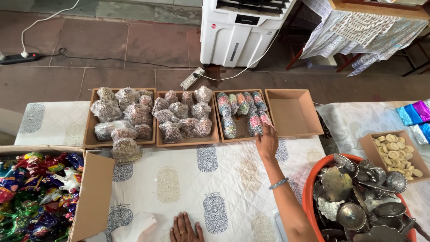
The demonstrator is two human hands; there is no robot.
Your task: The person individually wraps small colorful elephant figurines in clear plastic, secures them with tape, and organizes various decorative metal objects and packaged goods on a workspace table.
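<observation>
Patterned tablecloth (210,179) under cardboard trays (186,141), tiled floor (112,45) beyond.

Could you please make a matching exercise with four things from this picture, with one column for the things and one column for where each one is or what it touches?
Things:
1. right hand
2. left hand
3. orange tub
4. empty cardboard tray

Places:
A. flat on the printed tablecloth, near the bottom edge
B. far right end of the row of trays
C. at the tray of colourful packets
D. lower right, full of metal pieces

Pairs: 1-C, 2-A, 3-D, 4-B
</observation>
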